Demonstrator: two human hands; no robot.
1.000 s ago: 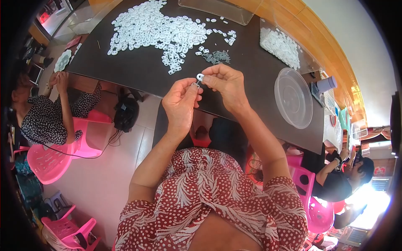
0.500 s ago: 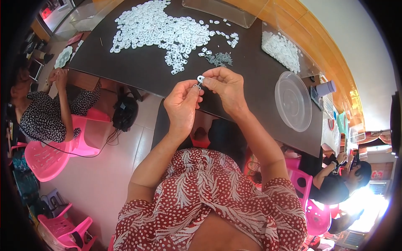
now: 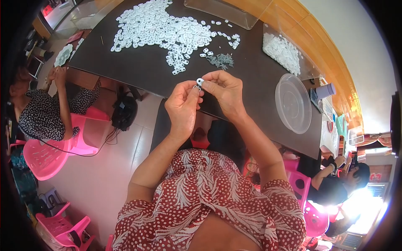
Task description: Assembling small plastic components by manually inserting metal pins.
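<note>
Over the table's near edge my two hands meet, fingertip to fingertip. My right hand [image 3: 226, 90] pinches a small white oval plastic piece with a dark hole [image 3: 199, 81] between thumb and forefinger. Just below it, my left hand [image 3: 182, 104] closes thumb and finger on another small white plastic piece [image 3: 197, 88], mostly covered by the fingertips. The two pieces are close together; whether they touch I cannot tell. Beyond my hands lie a heap of small dark grey pins [image 3: 221, 61] and a wide spread of white oval pieces with holes [image 3: 159, 29].
On the dark table [image 3: 138, 62], a clear tub [image 3: 289, 54] of white pieces stands at the right, near a round translucent lid [image 3: 294, 103] and a purple cup [image 3: 325, 90]. A clear tray [image 3: 222, 12] lies at the back. Other people sit left and right on pink chairs [image 3: 46, 159].
My hands stay nearly in place. The white piece in my right hand has come down slightly closer to the one in my left hand.
</note>
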